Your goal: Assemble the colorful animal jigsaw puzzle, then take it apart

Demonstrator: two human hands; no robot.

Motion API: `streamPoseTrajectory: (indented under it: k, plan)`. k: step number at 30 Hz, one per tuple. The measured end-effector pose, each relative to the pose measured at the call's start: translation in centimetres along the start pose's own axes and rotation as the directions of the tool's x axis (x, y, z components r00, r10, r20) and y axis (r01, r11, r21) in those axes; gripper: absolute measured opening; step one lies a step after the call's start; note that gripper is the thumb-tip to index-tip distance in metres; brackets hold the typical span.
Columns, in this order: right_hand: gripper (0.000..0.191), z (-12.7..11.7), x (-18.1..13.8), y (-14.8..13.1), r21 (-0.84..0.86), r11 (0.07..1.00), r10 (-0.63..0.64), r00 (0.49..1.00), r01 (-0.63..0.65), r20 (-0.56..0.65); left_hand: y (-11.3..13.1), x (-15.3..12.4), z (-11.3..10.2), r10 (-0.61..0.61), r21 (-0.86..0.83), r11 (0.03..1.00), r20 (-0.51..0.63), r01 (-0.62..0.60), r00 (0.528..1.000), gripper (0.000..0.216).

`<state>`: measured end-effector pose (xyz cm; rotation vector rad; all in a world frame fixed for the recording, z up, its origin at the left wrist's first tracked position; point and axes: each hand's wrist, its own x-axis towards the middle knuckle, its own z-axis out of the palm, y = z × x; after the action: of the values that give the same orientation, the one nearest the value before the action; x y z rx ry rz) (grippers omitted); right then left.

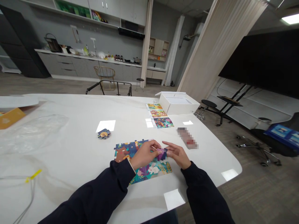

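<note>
A colourful, partly assembled jigsaw puzzle (pixel 140 177) lies flat on the white table, showing a brown bear and a white rabbit. Over its upper right part, my left hand (pixel 146 153) and my right hand (pixel 177 154) meet around a purple and dark blue puzzle piece (pixel 161 154). Fingers of both hands are closed on that piece, my left from one side and my right from the other. My left hand and wrist hide the middle of the puzzle. Farther left sits a small pile of loose puzzle pieces (pixel 104 134).
A picture sheet (pixel 161 122) lies beside an open white box (pixel 178 108) at the back right. Nearer is a blurred-out rectangular object (pixel 187 137). Clear plastic wrap (pixel 35 133), an orange box (pixel 11 118) and a cable with a yellow tie (pixel 34 176) occupy the left side.
</note>
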<state>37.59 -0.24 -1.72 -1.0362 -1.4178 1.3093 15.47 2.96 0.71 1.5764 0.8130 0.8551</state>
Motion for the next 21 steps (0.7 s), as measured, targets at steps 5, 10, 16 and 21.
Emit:
streamPoseTrajectory:
  k: [5, 10, 16, 21]
  plan:
    - [0.053, -0.5, -3.5, -0.4, -0.488, 0.861, -0.143, 0.989, 0.145, 0.042, -1.4, 0.2, -0.2, -0.032, -0.016, 0.999, -0.038, 0.031, 0.999, 0.021]
    - [0.047, 0.4, -6.9, 0.9, -0.716, 0.676, -0.188, 0.98, 0.174, 0.06, -2.8, 0.1, 0.1, -0.1, 0.108, 0.989, 0.01, 0.099, 0.995, 0.025]
    - [0.038, 1.0, -6.6, 0.5, -0.673, 0.73, -0.139, 0.99, 0.115, 0.018, -3.1, -0.2, 0.3, -0.081, 0.203, 0.976, -0.001, 0.08, 0.997, 0.022]
    - [0.038, 1.2, -6.1, -0.4, -0.63, 0.774, -0.097, 0.995, 0.071, -0.008, -3.3, -0.2, 0.4, -0.084, 0.213, 0.974, 0.01, 0.08, 0.996, 0.021]
